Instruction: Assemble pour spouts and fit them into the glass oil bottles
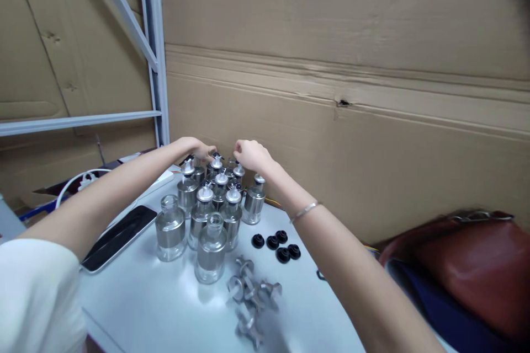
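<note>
My left hand [202, 150] reaches to the back of a group of glass bottles. Its fingers curl down beside a black piece at a bottle top, their grip partly hidden. Close by on the right, my right hand [252, 154] is closed in a pinch above the rear bottles; what it pinches cannot be made out. Several bottles with wide silver bands stand upright, many with silver tops, such as the front capped bottle [202, 219] and the rightmost bottle [254, 201]. Two in front have bare necks: an open bottle [170, 236] and another open bottle [211, 256].
Several black ring-shaped stoppers [283, 255] and a pile of silver metal tops [248, 292] lie on the white table [144, 309]. A dark phone-like device [120, 237] is at left. Cardboard [290, 121] walls the back; a reddish-brown bag [464, 265] sits right.
</note>
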Tool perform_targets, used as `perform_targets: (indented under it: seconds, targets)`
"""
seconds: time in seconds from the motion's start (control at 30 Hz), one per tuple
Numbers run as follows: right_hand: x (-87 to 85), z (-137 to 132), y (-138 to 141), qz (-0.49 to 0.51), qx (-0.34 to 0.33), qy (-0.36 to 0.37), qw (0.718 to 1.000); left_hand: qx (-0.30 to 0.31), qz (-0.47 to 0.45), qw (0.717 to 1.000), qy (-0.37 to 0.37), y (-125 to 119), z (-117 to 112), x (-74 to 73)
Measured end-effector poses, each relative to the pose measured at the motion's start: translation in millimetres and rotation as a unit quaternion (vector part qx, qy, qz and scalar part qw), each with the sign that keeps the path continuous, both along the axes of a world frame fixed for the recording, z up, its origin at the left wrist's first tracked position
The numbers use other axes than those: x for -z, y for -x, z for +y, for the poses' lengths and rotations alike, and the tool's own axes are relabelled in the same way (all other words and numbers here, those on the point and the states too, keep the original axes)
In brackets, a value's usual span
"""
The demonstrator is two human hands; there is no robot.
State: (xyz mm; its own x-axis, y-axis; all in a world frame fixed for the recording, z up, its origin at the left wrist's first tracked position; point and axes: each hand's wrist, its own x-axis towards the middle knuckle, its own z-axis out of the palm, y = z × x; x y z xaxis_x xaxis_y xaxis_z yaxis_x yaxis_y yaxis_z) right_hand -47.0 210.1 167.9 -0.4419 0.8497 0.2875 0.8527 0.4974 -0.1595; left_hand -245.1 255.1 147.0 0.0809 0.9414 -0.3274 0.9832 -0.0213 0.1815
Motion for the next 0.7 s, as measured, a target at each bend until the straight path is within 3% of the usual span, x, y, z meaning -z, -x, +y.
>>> perform_targets:
  seconds: [0.17, 0.37, 0.53, 0.7]
  targets:
    - [-8.6, 37, 41, -0.097, 0.039, 0.092, 0.99, 0.037, 0.027, 0.998, -0.037, 4, 4, 11.1]
    - [0.7, 56, 64, -0.15, 0.084, 0.153, 0.973, 0.11, 0.068, 0.986, -0.103, 12, 13, 15.2]
    - [3.0, 51, 60, -0.118, 0.083, 0.122, 0.982, 0.135, 0.091, 0.973, -0.164, 22, 19, 22.0]
    - [-27.7, 25, 36, -0.037, 0.083, 0.037, 0.995, 0.113, 0.097, 0.967, -0.208, 44, 5, 13.9]
